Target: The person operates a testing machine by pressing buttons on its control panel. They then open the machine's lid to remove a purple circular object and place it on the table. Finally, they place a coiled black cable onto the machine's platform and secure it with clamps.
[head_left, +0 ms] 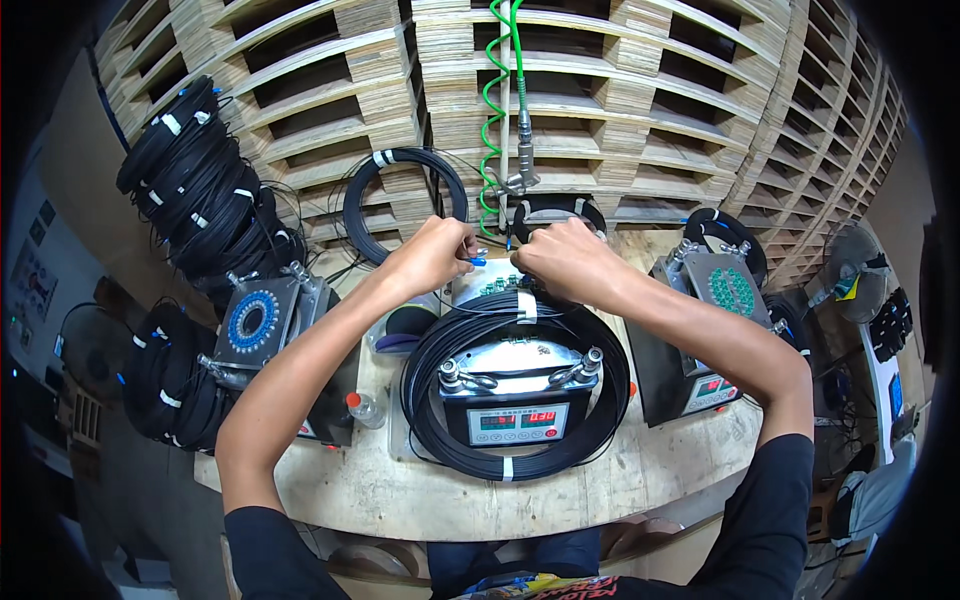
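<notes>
Near the far edge of the bench (340,495), the left hand's (435,258) fingers pinch a small blue plug (479,262), probably for fine control. The right hand's (570,260) fingers curl; I cannot tell what they grasp. The black cable coil (418,395) surrounds the middle machine (520,428), toward the front edge, seemingly keeping its loops gathered.

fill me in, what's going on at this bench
A person has both bare hands over the far side of the middle machine on a wooden bench. The left hand holds a small blue piece; the right hand is beside it, fingers curled, with anything in its grip hidden. A taped black cable coil loops around the middle machine's front panel. Similar machines stand at left and right.
</notes>
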`<state>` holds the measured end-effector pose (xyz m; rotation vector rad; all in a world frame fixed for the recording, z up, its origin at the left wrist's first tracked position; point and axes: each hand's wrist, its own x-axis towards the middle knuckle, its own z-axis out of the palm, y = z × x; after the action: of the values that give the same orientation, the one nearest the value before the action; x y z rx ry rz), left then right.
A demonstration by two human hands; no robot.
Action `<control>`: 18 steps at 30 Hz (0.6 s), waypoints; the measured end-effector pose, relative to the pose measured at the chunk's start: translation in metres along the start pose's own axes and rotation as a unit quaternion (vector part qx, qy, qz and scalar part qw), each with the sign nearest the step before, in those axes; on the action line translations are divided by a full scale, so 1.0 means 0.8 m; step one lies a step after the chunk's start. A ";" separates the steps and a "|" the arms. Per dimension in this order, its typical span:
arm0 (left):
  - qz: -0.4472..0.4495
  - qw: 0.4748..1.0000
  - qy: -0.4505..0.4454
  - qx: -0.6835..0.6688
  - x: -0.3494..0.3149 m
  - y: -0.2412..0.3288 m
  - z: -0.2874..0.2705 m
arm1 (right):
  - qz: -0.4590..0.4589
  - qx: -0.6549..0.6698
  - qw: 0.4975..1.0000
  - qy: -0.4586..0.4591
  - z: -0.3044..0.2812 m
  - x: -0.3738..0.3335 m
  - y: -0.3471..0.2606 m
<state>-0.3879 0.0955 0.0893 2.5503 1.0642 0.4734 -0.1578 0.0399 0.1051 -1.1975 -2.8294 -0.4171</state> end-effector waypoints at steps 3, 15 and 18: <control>0.016 1.000 -0.002 0.026 -0.003 0.008 -0.006 | -0.003 0.015 1.000 -0.013 -0.004 0.007 0.006; 0.053 0.996 -0.051 0.052 0.017 0.017 -0.002 | 0.037 0.099 0.994 -0.029 0.026 0.020 0.008; 0.051 0.996 -0.058 0.037 0.020 0.021 -0.004 | 0.078 0.186 0.976 -0.083 0.014 0.016 0.016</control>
<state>-0.3685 0.0969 0.1023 2.6705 0.9302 0.3138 -0.1573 0.0602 0.0990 -1.4071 -2.7402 0.2224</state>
